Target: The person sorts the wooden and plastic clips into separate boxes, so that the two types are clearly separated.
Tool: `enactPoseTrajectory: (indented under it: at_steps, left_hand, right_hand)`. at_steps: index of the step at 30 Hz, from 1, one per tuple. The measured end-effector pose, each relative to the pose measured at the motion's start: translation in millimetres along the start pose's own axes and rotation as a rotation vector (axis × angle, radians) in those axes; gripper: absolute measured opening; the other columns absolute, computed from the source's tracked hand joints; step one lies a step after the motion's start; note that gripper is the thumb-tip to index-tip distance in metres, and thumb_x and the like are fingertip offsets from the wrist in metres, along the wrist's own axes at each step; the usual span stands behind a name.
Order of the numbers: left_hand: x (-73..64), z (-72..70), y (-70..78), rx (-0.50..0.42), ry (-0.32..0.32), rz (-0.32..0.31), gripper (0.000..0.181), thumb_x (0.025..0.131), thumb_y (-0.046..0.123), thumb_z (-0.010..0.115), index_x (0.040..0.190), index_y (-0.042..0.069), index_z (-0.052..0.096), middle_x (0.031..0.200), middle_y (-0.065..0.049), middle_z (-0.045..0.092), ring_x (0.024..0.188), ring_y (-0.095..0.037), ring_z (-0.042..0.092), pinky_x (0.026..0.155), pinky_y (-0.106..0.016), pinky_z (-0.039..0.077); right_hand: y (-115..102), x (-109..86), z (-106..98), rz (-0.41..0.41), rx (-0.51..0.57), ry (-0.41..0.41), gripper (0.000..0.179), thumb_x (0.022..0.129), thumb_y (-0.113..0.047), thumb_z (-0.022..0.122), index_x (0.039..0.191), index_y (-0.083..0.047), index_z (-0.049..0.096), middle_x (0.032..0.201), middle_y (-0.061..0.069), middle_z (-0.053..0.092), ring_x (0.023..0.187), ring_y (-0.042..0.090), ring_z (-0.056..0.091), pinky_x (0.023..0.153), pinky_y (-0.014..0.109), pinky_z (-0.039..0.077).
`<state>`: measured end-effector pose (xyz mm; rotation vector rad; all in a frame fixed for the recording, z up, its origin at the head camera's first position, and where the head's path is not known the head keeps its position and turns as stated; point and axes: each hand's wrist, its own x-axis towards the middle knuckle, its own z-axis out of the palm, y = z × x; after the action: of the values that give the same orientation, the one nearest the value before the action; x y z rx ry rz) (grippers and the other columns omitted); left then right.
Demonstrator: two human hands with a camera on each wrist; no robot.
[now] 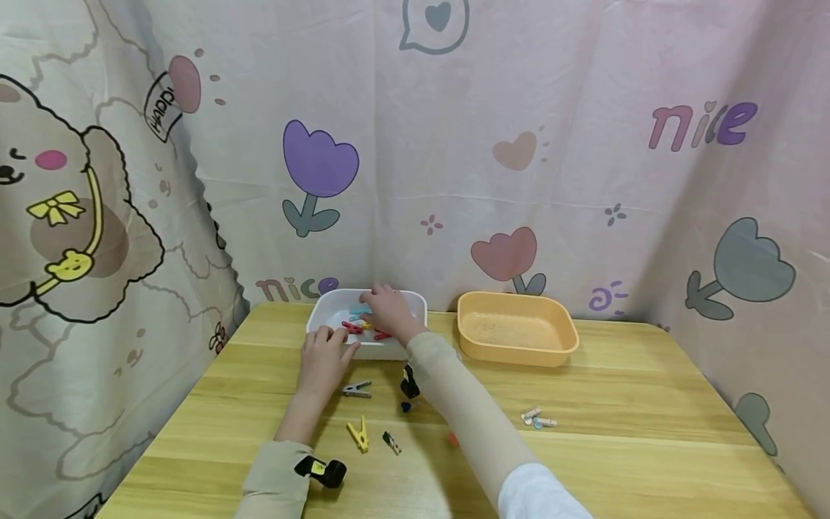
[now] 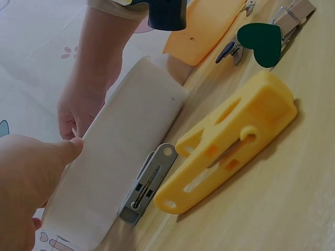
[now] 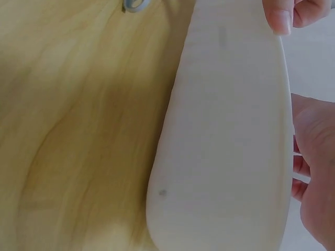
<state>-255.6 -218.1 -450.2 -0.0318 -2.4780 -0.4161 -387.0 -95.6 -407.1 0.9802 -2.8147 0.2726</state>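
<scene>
A white plastic basin (image 1: 382, 351) stands at the back of the table with several red, yellow and blue clothespins (image 1: 351, 328) inside. My left hand (image 1: 322, 359) grips its front left rim, thumb against the outer wall and fingers over the edge. Inside the basin, my right hand (image 1: 390, 311) reaches down at the blue clothespins (image 1: 359, 308); its fingertips are partly hidden, and I cannot tell whether they pinch one. Just in front of the basin lies a grey clothespin (image 2: 148, 183). Nearer is a larger-looking yellow clothespin (image 2: 230, 149).
An orange-yellow basin (image 1: 519, 355) stands to the right. On the table lie a wooden clip with a green heart (image 2: 261, 44), a dark blue clip (image 1: 406, 407), small pale clips (image 1: 546, 423) and an orange object (image 1: 453, 438) beside the right forearm. A patterned curtain (image 1: 421, 158) hangs behind.
</scene>
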Motion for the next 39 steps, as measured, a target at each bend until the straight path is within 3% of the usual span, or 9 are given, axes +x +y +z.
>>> enactPoseTrajectory:
  at_steps: [5, 19, 30, 39]
  left_hand:
    - [-0.5, -1.6, 0.1, 0.002, 0.0, 0.001, 0.028, 0.088, 0.032, 0.072, 0.097, 0.007, 0.064, 0.094, -0.015, 0.056, 0.091, -0.038, 0.052, 0.081, -0.049, 0.044]
    - [-3.1, -0.8, 2.1, 0.009, -0.059, -0.033, 0.031, 0.09, 0.034, 0.069, 0.104, 0.007, 0.065, 0.097, -0.015, 0.056, 0.096, -0.037, 0.052, 0.085, -0.05, 0.043]
    - [-1.8, 1.3, 3.4, -0.006, -0.086, -0.047, 0.035, 0.092, 0.037, 0.067, 0.11, 0.007, 0.065, 0.102, -0.015, 0.057, 0.099, -0.036, 0.051, 0.088, -0.05, 0.043]
    - [1.5, -1.7, 2.8, -0.008, -0.069, -0.05, 0.033, 0.091, 0.036, 0.068, 0.106, 0.007, 0.065, 0.101, -0.016, 0.057, 0.099, -0.037, 0.051, 0.088, -0.05, 0.043]
  right_hand:
    - [1, -7.2, -3, -0.017, -0.001, 0.012, 0.038, 0.092, -0.039, 0.065, 0.126, -0.022, 0.062, 0.124, 0.002, 0.059, 0.112, 0.02, 0.052, 0.106, 0.04, 0.043]
    - [16, -32.1, -10, -0.115, -0.13, 0.11, 0.029, 0.093, -0.038, 0.064, 0.118, -0.023, 0.065, 0.113, -0.002, 0.062, 0.104, 0.016, 0.057, 0.088, 0.032, 0.051]
    - [26, -47.7, -28, -0.124, -0.05, 0.101, 0.028, 0.094, -0.033, 0.064, 0.118, -0.018, 0.066, 0.111, 0.0, 0.061, 0.103, 0.017, 0.055, 0.09, 0.033, 0.049]
    - [29, -59.7, -44, -0.184, -0.023, 0.153, 0.023, 0.093, -0.029, 0.066, 0.113, -0.017, 0.067, 0.106, 0.002, 0.062, 0.099, 0.019, 0.055, 0.089, 0.033, 0.047]
